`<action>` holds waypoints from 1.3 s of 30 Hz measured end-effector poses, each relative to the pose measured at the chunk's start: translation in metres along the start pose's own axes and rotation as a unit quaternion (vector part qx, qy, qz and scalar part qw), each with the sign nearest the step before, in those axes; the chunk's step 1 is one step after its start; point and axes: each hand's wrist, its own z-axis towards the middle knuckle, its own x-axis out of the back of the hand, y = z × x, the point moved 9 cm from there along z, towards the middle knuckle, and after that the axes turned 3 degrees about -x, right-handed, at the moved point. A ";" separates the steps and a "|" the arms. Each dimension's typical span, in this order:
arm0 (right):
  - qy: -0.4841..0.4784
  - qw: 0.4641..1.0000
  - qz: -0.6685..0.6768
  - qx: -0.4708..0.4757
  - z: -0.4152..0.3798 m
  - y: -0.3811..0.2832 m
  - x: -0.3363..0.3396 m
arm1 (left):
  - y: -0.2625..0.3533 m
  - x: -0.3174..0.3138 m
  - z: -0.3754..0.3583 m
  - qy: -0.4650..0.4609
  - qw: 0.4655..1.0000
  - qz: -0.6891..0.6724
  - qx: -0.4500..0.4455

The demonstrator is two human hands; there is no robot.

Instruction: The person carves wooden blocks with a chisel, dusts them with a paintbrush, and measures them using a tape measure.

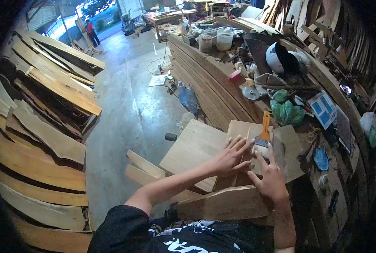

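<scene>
Right in front of the person in the black printed shirt (188, 242), a flat paintbrush with an orange handle, metal band and pale bristles (264, 128) lies on a pale, smooth wooden panel (239, 128), its handle pointing away from the body. Both bare hands are gathered at its bristle end. The left hand (234, 157) reaches in over the panel with its grip open, fingers fanned and slightly bent, the tips close beside the bristles. The right hand (272, 179) comes up from below, its grip open too, thumb apart and fingers stretched toward the metal band; from here I cannot tell how firmly either one touches the brush.

Just left of that panel sits another pale rectangular wooden panel (196, 145), and a brown wooden board with a cut edge (224, 204) lies nearer the lap. A greyish-tan flat piece (291, 147) is just right of the brush.

Beyond, on a cluttered bench, I see a crumpled green plastic bag (286, 110), a round metal disc (251, 93) and a small red object (234, 76). Long raw wooden slabs (44, 154) line the left side of the concrete floor (129, 105), and far off stands someone in a red top (89, 28).
</scene>
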 end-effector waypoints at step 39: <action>0.035 0.998 -0.047 0.035 0.054 0.028 0.016 | 0.025 -0.001 -0.007 0.004 0.998 0.009 0.063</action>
